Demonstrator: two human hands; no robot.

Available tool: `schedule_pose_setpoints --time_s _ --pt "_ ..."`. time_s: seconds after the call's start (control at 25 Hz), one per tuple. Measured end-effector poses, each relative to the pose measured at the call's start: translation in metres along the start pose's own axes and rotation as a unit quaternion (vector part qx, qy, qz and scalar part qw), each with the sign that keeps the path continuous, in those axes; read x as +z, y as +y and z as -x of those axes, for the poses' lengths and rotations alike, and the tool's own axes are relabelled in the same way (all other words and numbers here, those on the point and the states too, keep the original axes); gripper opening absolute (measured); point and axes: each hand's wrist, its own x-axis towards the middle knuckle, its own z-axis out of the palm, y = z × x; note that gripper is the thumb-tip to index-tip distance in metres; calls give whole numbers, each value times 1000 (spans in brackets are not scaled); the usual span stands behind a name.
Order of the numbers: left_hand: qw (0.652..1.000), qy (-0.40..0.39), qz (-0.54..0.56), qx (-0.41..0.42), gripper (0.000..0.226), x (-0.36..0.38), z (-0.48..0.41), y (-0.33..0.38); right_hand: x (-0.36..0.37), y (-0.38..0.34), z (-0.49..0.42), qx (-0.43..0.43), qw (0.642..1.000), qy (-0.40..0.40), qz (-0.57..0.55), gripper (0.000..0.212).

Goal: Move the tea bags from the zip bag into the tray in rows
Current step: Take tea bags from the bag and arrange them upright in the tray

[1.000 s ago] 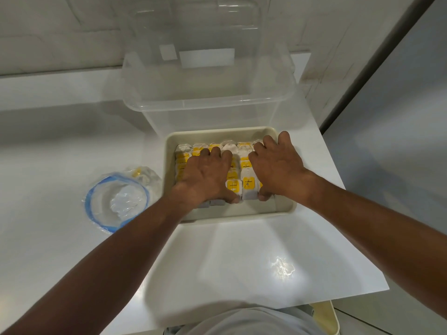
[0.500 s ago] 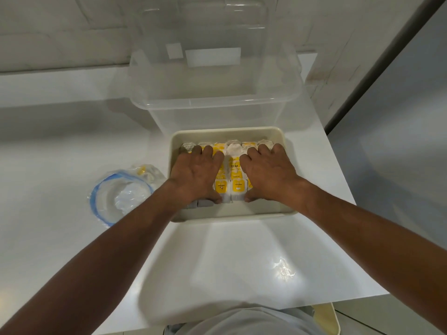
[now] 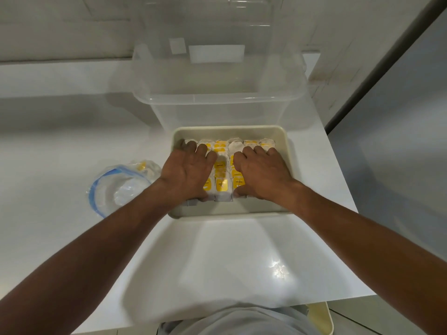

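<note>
Both hands, left hand (image 3: 188,169) and right hand (image 3: 262,171), are pressing flat on rows of tea bags (image 3: 223,180) in the tray (image 3: 285,151), zip bag (image 3: 121,187) lying just left.

no legible text anywhere; dark print on the yellow tea bag tags (image 3: 222,184) too small and blurred

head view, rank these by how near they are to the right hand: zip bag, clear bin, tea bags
1. tea bags: right under the right hand, which rests on them inside the tray.
2. clear bin: just behind the tray's far rim, ahead of the fingertips.
3. zip bag: on the counter left of the tray, beyond the left hand.
</note>
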Motion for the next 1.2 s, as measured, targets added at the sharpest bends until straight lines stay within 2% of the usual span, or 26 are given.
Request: schedule_pose_setpoints --time_s 0.2,0.4,0.6,0.68,0.84,0.96,1.08,1.2 --pt "1000 7 -4 8 97 -5 3 -7 -5 -12 3 -16 997 -25 -75 74" --pt "997 -16 -69 27 97 -4 4 -14 1 -25 -10 -33 999 -18 -31 80" --pt "997 -26 -74 10 95 -8 3 -24 1 -31 -14 -38 998 -4 -42 80" --pt "995 -36 -91 8 90 -10 5 -28 0 -38 -17 -43 997 -3 -58 83" --pt "993 -54 -108 3 66 -5 4 -20 0 -54 -25 -52 999 14 2 89" --pt "992 -70 -107 -10 62 -5 3 -18 1 -55 -27 -42 999 18 8 89" --pt "993 -63 -92 -25 66 -5 5 -25 -1 -54 -24 -36 999 13 -20 80" --pt "1000 -1 -12 -26 61 -10 18 -33 -10 -54 -20 -31 997 12 -69 55"
